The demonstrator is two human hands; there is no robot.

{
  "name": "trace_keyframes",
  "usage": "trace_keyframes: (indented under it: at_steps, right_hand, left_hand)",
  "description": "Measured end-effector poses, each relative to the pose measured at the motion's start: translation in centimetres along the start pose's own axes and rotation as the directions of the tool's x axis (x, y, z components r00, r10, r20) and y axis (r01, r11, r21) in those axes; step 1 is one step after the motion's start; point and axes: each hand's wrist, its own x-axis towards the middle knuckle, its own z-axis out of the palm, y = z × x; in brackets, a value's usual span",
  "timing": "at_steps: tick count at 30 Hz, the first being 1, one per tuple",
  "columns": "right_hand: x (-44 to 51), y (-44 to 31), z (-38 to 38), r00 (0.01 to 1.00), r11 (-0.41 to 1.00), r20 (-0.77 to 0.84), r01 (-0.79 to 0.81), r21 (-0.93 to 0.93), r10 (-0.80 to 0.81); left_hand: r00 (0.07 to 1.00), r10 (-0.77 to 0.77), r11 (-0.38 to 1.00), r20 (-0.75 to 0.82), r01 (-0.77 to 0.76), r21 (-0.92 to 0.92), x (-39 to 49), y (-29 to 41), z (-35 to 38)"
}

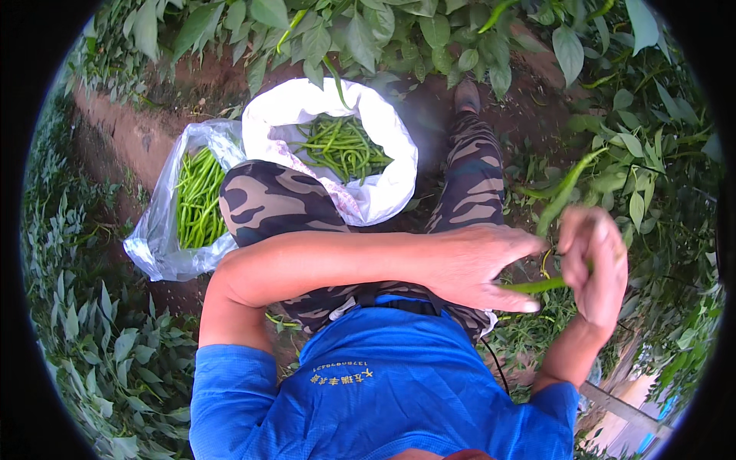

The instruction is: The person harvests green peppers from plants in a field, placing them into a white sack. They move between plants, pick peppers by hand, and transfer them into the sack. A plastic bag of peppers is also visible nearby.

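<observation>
My left hand reaches across to the right, back upward, its thumb and forefinger spread; its other fingers are hidden. Facing it, my right hand is blurred and closed around the end of a long green chili pepper, whose other end meets the left hand's palm side. Another green pepper, blurred, slants up just above both hands. A white woven sack with a rolled rim stands open in front of my legs, holding green peppers. Left of it, a clear plastic bag holds more green peppers.
Leafy pepper plants hang in from the front, with others at the left and right. Brown soil lies between the rows. My camouflage-clad left knee touches the sack. A pale bar crosses at the lower right.
</observation>
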Motion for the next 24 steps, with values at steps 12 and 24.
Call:
trace_keyframes:
  at_steps: [12, 24]
  right_hand:
    - [23.8, 11.5, 7.6, 0.998, 0.979, 0.024, -0.069, 0.189, 0.066]
    - [46.3, 26.5, 8.6, 0.99, 0.906, 0.026, 0.138, -0.4, -0.139]
  left_hand:
    - [0.68, -0.11, 0.784, -0.725, 0.508, 0.357, 2.3, -8.1, -14.9]
    - [0.617, 0.528, 0.731, -0.584, 0.022, 0.682, 2.1, -12.3, -30.0]
